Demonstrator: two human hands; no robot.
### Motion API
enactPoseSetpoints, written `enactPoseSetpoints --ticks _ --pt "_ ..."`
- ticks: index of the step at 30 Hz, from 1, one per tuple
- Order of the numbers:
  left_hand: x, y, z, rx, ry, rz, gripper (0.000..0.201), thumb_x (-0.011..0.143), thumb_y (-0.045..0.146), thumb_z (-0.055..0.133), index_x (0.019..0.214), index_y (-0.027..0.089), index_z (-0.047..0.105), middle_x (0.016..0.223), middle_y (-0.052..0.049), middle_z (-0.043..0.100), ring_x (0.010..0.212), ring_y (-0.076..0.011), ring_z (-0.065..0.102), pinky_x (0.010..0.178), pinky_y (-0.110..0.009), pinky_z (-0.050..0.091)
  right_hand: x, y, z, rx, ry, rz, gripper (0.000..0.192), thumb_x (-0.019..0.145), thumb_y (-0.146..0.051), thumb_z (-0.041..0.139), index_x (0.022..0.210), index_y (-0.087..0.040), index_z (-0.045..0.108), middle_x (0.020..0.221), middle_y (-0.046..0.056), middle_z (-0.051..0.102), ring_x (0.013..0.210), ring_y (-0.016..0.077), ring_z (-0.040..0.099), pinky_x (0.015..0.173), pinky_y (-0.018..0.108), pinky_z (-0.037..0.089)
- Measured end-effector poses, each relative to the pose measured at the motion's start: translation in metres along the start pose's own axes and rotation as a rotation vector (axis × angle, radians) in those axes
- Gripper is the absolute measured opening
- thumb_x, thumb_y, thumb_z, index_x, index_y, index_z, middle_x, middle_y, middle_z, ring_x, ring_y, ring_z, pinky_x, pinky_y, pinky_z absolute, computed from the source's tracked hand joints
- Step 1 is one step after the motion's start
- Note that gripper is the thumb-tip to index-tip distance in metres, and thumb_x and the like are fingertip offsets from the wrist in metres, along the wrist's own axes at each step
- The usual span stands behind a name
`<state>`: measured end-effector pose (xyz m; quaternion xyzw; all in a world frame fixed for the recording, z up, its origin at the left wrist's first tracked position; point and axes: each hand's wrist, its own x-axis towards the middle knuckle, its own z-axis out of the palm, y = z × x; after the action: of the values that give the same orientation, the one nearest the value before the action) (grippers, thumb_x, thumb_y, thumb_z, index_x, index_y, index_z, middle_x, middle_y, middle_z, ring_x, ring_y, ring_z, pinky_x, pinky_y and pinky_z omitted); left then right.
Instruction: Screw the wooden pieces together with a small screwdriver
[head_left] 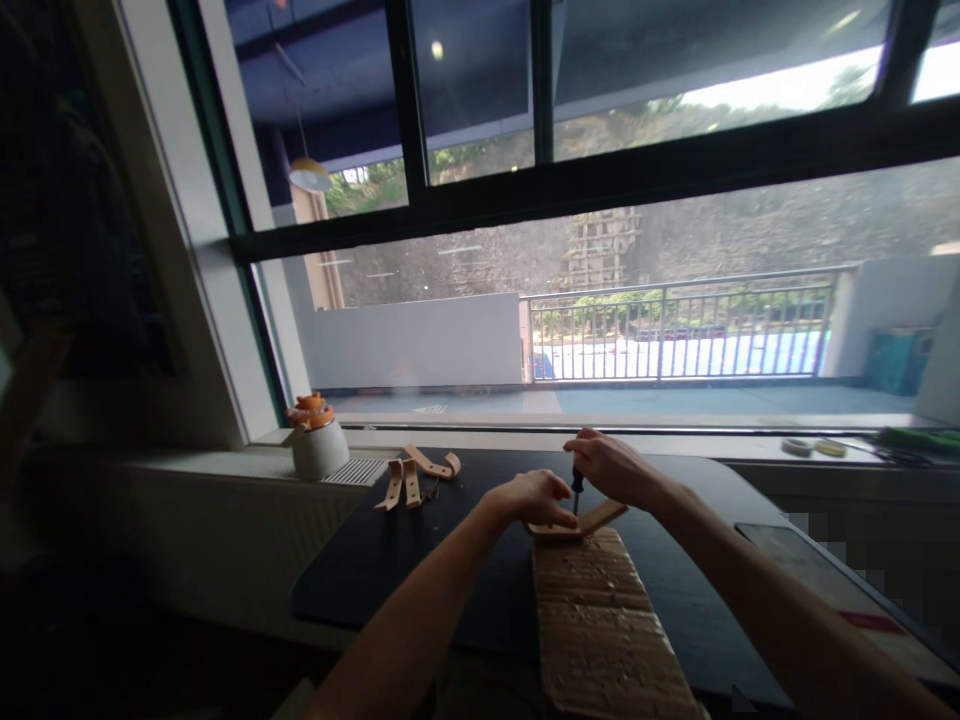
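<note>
Lower centre of frame: your right hand (602, 462) is wrapped round an upright screwdriver (577, 481); your left hand (534, 497), partly curled, grips a wooden piece (604, 515).

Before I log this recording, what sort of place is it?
Probably an indoor workspace, perhaps a craft room: a dark table below a large window, wooden pieces with holes, and a screwdriver in the right hand.
</note>
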<state>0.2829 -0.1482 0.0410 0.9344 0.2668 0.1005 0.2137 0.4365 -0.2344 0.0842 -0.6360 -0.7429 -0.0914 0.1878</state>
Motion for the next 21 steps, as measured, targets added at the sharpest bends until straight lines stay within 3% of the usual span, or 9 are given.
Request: enactPoseSetpoints --ticks 5,10,16,21 --pt "-0.001 -0.003 0.004 -0.117 0.079 0.007 0.022 0.062 0.030 0.076 0.082 0.021 0.075 0.078 0.000 0.071 0.076 -0.0194 0.064 0.070 -0.025 0.047 -0.001 -0.002 -0.003 0.079 0.044 -0.014 0.022 0.095 -0.032 0.054 0.110 -0.017 0.062 0.104 0.005 0.065 0.084 0.0164 0.064 0.076 0.037 0.054" --pt "0.000 0.002 0.009 -0.270 0.248 0.015 0.019 0.064 0.019 0.070 0.083 0.016 0.071 0.074 -0.002 0.068 0.068 -0.0156 0.061 0.064 -0.023 0.047 0.003 -0.002 -0.004 0.107 0.071 0.025 0.023 0.093 -0.035 0.057 0.104 -0.015 0.062 0.092 0.003 0.066 0.076 0.0150 0.063 0.070 0.035 0.054" --pt "0.002 0.014 0.003 -0.463 0.498 0.032 0.023 0.073 0.009 0.056 0.095 0.013 0.063 0.088 -0.006 0.067 0.069 -0.0119 0.060 0.063 -0.022 0.048 0.004 -0.001 -0.010 0.158 0.090 -0.005 0.019 0.094 -0.033 0.055 0.094 -0.016 0.064 0.094 0.003 0.066 0.080 0.0151 0.063 0.074 0.035 0.053" --pt "0.000 0.022 0.001 -0.549 0.616 0.073 0.018 0.076 0.010 0.055 0.093 0.014 0.060 0.091 -0.006 0.066 0.070 -0.0114 0.059 0.063 -0.021 0.048 0.003 0.000 -0.013 0.222 0.084 0.055 0.021 0.093 -0.035 0.056 0.093 -0.015 0.064 0.086 0.001 0.066 0.073 0.0140 0.063 0.069 0.033 0.053"
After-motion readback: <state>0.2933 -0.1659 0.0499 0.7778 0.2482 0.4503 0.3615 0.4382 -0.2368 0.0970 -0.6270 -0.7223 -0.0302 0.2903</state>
